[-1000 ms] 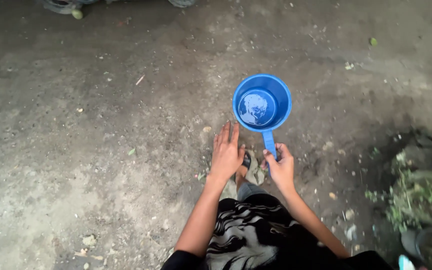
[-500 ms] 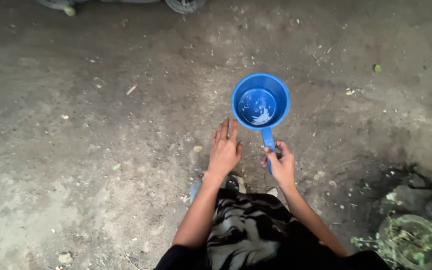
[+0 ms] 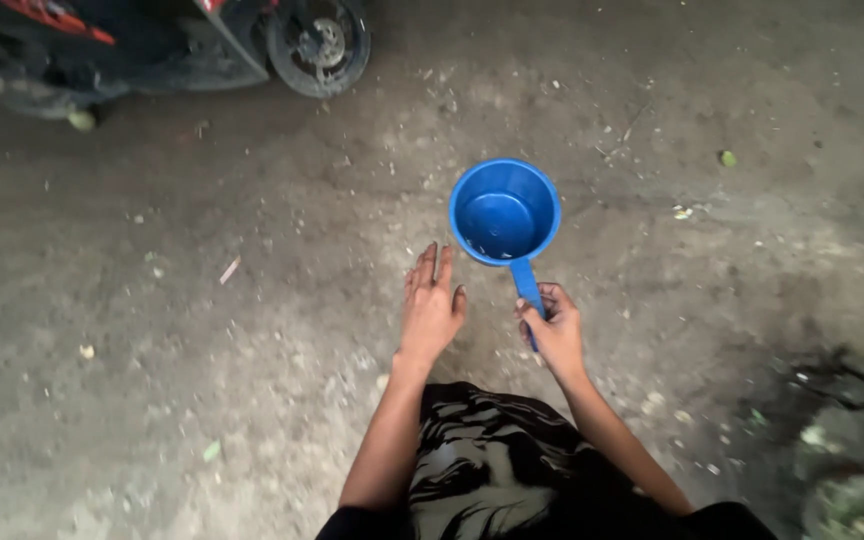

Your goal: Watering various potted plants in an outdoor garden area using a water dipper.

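Observation:
My right hand [image 3: 555, 333] grips the handle of a blue plastic water dipper [image 3: 504, 215], held out level in front of me above the ground. A little water shows in its bottom. My left hand [image 3: 429, 307] hovers flat beside the dipper's handle, fingers spread and holding nothing. Below both arms I see my black and white patterned clothing [image 3: 492, 465].
Bare, gritty concrete ground [image 3: 202, 330] with scattered bits of debris lies all around. A parked motor scooter with a small wheel [image 3: 318, 42] stands at the top left. Potted plants [image 3: 857, 500] sit in the dark lower right corner.
The view has shifted forward, bringing the scooter into sight at the top left. The plants slid toward the lower right corner. Both hands keep their pose with the dipper.

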